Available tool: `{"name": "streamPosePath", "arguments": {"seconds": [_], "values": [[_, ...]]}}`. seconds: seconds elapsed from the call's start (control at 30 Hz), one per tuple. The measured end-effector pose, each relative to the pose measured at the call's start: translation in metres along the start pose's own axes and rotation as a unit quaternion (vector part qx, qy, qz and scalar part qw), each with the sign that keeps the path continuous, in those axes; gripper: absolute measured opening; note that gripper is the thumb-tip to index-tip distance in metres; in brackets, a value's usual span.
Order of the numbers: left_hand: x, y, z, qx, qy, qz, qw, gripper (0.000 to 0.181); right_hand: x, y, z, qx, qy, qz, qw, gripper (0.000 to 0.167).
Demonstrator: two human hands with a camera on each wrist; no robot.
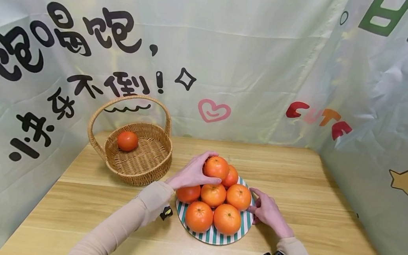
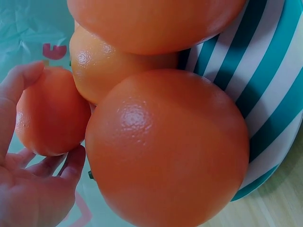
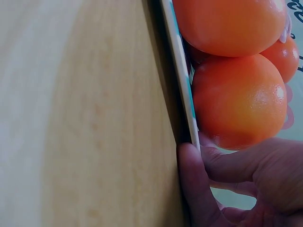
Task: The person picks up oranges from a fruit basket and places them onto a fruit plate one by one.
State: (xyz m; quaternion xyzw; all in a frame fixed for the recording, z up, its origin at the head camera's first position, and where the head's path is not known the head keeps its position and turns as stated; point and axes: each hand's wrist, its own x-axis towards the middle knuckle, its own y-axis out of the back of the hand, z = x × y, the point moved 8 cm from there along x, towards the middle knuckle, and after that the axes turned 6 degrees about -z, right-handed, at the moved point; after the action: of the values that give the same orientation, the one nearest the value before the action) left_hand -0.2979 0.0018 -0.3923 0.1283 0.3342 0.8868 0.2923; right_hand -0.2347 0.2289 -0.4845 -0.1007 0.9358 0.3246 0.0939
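A round plate (image 1: 214, 239) with green and white stripes carries several oranges (image 1: 199, 217), close together. My left hand (image 1: 194, 173) grips an orange (image 1: 217, 167) at the far side of the plate, thumb on the near side. In the left wrist view that held orange (image 2: 52, 111) sits between thumb and fingertips, with larger-looking oranges in front. My right hand (image 1: 268, 212) holds the plate's right edge. The right wrist view shows the thumb and a finger pinching the plate rim (image 3: 182, 71), just beside an orange (image 3: 241, 101).
Behind and left of the plate stands a wicker basket (image 1: 150, 177) with a tall arched handle. One red-orange round fruit (image 1: 127, 141) lies inside it, by its left wall. Printed cloth (image 1: 265, 68) hangs around the back and sides of the wooden table (image 1: 325, 215).
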Motion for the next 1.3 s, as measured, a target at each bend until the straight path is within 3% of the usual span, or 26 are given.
{"name": "streamPosePath", "arguments": {"seconds": [0.43, 1.3], "values": [[0.002, -0.0039, -0.0011, -0.027, -0.005, -0.007, 0.9996, 0.077, 0.0, -0.0007, 0.0003, -0.001, -0.004, -0.001, 1.0, 0.068], [0.0049, -0.0062, 0.0006, -0.026, -0.009, 0.013, 0.9995, 0.075, -0.0001, 0.0002, -0.0008, -0.008, 0.0, 0.003, 1.0, 0.068]]}}
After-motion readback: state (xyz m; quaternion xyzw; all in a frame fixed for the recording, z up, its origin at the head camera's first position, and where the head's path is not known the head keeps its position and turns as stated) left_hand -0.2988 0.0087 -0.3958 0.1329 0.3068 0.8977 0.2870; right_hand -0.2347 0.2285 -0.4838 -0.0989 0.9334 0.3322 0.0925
